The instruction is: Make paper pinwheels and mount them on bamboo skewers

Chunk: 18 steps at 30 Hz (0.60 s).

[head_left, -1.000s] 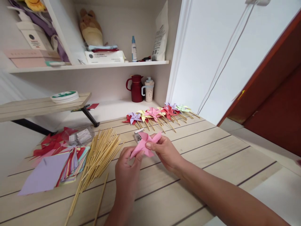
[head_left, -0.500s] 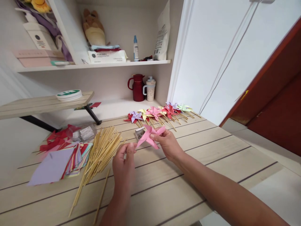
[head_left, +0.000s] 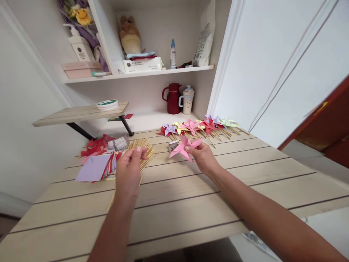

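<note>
My right hand (head_left: 203, 156) pinches a pink paper pinwheel (head_left: 185, 148) near its centre, with thumb on top. The pinwheel has folded, pointed blades and no stick is seen on it. My left hand (head_left: 132, 163) is above a pile of thin wooden sticks (head_left: 145, 142), fingers loosely bent and a little apart, with nothing seen in them. It hides much of the pile. Just behind the pink pinwheel stands a small open box (head_left: 172, 145); its contents are barely visible.
Finished pinwheels on sticks (head_left: 192, 126) lie in a row at the back right. Left are coloured paper squares (head_left: 92, 168), red paper pieces (head_left: 95, 145) and a clear plastic box (head_left: 120, 143). A small raised stand (head_left: 81, 113), a red jug (head_left: 173, 98) and a cup (head_left: 188, 100) stand behind.
My left hand has left the pinwheel's blade tip and moved left over the sticks. My right hand still holds the pinwheel. The camera view has turned left.
</note>
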### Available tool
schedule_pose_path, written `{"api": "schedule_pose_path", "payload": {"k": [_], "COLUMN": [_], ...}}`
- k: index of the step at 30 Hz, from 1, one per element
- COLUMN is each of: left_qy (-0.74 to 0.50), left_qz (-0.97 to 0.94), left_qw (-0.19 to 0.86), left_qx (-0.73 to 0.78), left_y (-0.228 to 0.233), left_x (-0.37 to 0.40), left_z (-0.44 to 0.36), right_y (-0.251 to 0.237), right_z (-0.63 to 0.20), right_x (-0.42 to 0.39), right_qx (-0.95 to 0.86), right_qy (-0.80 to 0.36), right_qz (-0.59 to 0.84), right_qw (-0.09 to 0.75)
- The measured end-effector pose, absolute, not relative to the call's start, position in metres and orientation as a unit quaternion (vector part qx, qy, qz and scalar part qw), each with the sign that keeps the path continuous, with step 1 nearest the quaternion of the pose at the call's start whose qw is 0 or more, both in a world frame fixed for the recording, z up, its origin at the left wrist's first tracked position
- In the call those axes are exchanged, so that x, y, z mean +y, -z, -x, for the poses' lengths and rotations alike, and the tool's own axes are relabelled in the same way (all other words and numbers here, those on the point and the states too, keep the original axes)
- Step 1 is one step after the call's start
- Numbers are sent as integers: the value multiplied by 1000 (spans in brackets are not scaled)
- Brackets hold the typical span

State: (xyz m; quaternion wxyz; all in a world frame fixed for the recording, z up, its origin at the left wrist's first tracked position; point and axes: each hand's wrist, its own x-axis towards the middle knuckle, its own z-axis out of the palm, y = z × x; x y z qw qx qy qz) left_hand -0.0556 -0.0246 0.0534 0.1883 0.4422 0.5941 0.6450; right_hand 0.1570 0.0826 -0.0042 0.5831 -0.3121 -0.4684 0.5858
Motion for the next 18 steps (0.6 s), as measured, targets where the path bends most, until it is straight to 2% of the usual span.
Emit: {"api": "schedule_pose_path", "payload": {"k": [3, 6, 8, 11, 14, 18], "left_qy": [-536, -335, -186, -31, 35, 11], "left_qz": [-496, -548, -574, -596, -607, -614], "left_qw": [103, -44, -35, -16, -36, -33], "left_qx": [676, 765, 797, 802, 793, 789], "left_y": [-71, -68, -58, -40, -27, -19], "left_x": [-58, -89, -102, -109, -106, -99], "left_z": [80, 88, 83, 72, 67, 74], "right_y": [6, 7, 7, 6, 7, 9], "right_z": [-155, -151, -149, -148, -149, -151], "right_x": [81, 78, 77, 76, 76, 79], "right_qx": [-481, -485, -487, -489, -485, -480], "right_qy": [-597, -600, -601, -600, -603, -605], "right_qz": [300, 295, 295, 299, 293, 303], "right_qw": [568, 564, 561, 558, 562, 559]}}
